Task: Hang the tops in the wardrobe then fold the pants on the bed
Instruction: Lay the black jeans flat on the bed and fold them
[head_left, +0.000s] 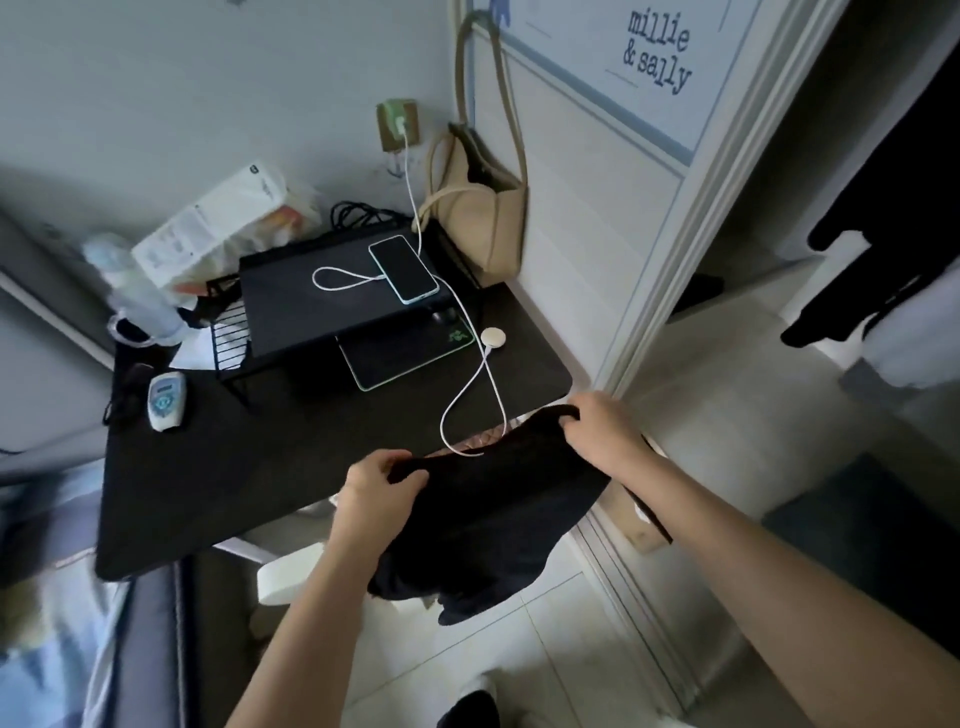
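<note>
- A bed edge with pale blue bedding lies blurred, far left of both grips and below the desk's level.
- A black desk spreads left of and beyond the left hand; on it stand a white bottle, a small white device and a black riser shelf.
- A phone lies face up on the shelf, its white charging cable looping down the desk to end just beyond the left grip.
- The left hand is curled round one upper edge of a black garment, fingers pinching the cloth at the near desk edge.
- The garment is held in the air between the two grips, in front of the desk's near right corner. Its held top edge runs from lower left to upper right, and the rest of the cloth hangs down from both grips toward the tiled floor. Whether it is a top or pants cannot be told.
- The right hand grips the other upper edge, fingers closed over a fold of cloth, higher and farther out than the left grip.
- A beige shoulder bag hangs on the wall well beyond the right grip.
- The open wardrobe stands right of the right grip, dark clothes hanging inside.
</note>
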